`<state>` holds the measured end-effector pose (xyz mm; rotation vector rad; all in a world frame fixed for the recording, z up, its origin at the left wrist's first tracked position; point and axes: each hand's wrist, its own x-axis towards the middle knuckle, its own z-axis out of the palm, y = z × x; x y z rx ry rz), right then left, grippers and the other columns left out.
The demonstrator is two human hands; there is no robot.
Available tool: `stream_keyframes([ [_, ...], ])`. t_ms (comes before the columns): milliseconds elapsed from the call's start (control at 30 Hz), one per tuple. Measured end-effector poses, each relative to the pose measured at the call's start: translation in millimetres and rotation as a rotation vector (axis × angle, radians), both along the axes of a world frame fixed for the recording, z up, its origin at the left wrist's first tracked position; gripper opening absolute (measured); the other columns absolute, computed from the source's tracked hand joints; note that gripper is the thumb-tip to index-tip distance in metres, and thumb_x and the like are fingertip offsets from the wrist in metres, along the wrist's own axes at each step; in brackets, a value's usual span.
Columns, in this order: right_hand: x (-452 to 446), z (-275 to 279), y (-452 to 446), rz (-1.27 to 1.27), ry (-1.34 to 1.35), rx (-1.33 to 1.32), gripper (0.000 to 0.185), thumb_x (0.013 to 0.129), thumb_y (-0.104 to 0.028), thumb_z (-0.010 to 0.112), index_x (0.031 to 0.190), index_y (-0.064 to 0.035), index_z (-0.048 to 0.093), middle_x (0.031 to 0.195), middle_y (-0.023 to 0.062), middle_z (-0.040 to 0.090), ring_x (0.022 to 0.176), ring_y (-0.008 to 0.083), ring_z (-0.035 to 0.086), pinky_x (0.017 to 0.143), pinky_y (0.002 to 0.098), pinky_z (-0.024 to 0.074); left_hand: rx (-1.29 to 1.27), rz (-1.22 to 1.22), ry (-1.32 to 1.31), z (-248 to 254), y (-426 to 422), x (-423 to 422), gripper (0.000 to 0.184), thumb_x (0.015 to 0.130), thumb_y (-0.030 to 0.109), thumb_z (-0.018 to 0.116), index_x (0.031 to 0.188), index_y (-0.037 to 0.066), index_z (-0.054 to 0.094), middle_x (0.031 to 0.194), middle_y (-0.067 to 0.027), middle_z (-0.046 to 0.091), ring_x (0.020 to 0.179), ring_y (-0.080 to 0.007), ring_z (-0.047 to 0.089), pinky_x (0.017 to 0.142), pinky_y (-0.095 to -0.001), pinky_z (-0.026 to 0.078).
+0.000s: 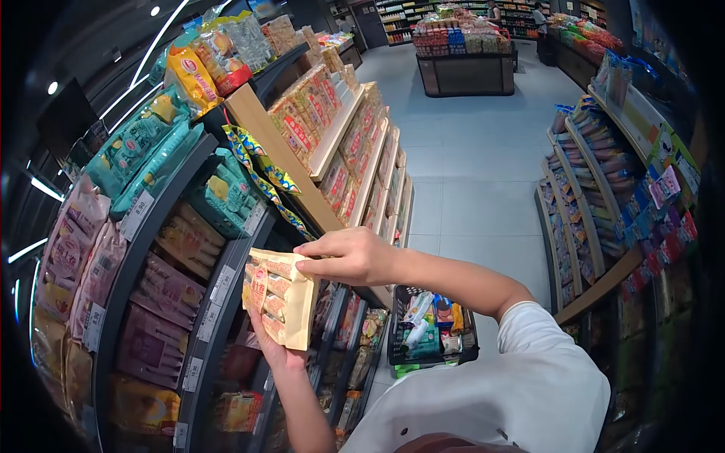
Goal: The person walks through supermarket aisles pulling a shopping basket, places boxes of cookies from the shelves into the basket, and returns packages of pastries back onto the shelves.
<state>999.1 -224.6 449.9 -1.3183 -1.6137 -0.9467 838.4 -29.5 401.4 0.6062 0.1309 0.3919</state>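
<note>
A cream-coloured snack package (279, 298) with a clear window showing rolled pieces is held up in front of the left shelves. My left hand (278, 351) grips its lower edge from below, the thumb on the front. At its upper right corner, my right hand (347, 257) pinches the edge between thumb and fingers. Below my right forearm, a black basket (395, 332) holds several packaged goods, among them a teal bag (424, 342).
Dark shelves (121, 302) with price tags and bagged snacks stand at the left, a wooden-sided shelf (283, 158) behind them. Curved racks (596, 181) line the right. A display bin (468, 75) stands down the aisle (461, 189), with people (541, 23) farther back.
</note>
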Motion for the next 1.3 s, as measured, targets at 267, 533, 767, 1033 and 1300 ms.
stream_keyframes([
  [267, 5, 4, -2, 0.034, 0.013, 0.164, 0.022, 0.076, -0.008, 0.075, 0.096, -0.0057, 0.068, 0.104, 0.0100, 0.070, 0.086, 0.0259, 0.069, 0.071, 0.0349, 0.0578, -0.073, 0.070, 0.139, 28, -34, 6, 0.054, 0.096, 0.051, 0.054, 0.128, 0.007, 0.055, 0.110, -0.0097, 0.070, 0.086, -0.0206, 0.072, 0.061, -0.0288, 0.063],
  [533, 8, 3, -17, 0.190, 0.344, -0.036, 0.037, 0.080, -0.009, 0.074, 0.115, -0.0028, 0.065, 0.118, 0.0145, 0.066, 0.105, 0.0313, 0.066, 0.089, 0.0389, 0.0536, -0.106, 0.022, 0.064, 14, -28, 8, 0.059, 0.098, 0.050, 0.052, 0.133, 0.002, 0.051, 0.117, -0.0144, 0.067, 0.093, -0.0250, 0.072, 0.067, -0.0332, 0.065],
  [767, 13, 6, -18, 0.129, 0.193, -0.068, 0.027, 0.078, -0.004, 0.073, 0.105, -0.0050, 0.069, 0.102, 0.0109, 0.067, 0.091, 0.0273, 0.067, 0.078, 0.0368, 0.0556, -0.112, 0.043, 0.112, 17, -34, 8, 0.058, 0.097, 0.050, 0.054, 0.130, 0.002, 0.053, 0.112, -0.0130, 0.069, 0.088, -0.0227, 0.073, 0.064, -0.0314, 0.065],
  [1033, 12, -3, -15, 0.011, 0.054, -0.003, 0.016, 0.080, -0.005, 0.073, 0.095, -0.0043, 0.068, 0.092, 0.0090, 0.066, 0.081, 0.0255, 0.067, 0.067, 0.0350, 0.0552, -0.095, 0.050, 0.121, 11, -35, 9, 0.055, 0.097, 0.049, 0.054, 0.128, 0.003, 0.054, 0.110, -0.0130, 0.070, 0.086, -0.0229, 0.073, 0.063, -0.0304, 0.064],
  [1300, 14, -8, -16, 0.179, 0.393, -0.055, 0.029, 0.080, -0.008, 0.075, 0.108, -0.0043, 0.068, 0.094, 0.0086, 0.068, 0.083, 0.0246, 0.067, 0.072, 0.0323, 0.0552, -0.041, 0.074, 0.099, 4, -29, 10, 0.055, 0.098, 0.048, 0.053, 0.133, 0.006, 0.052, 0.120, -0.0112, 0.067, 0.096, -0.0225, 0.071, 0.074, -0.0327, 0.064],
])
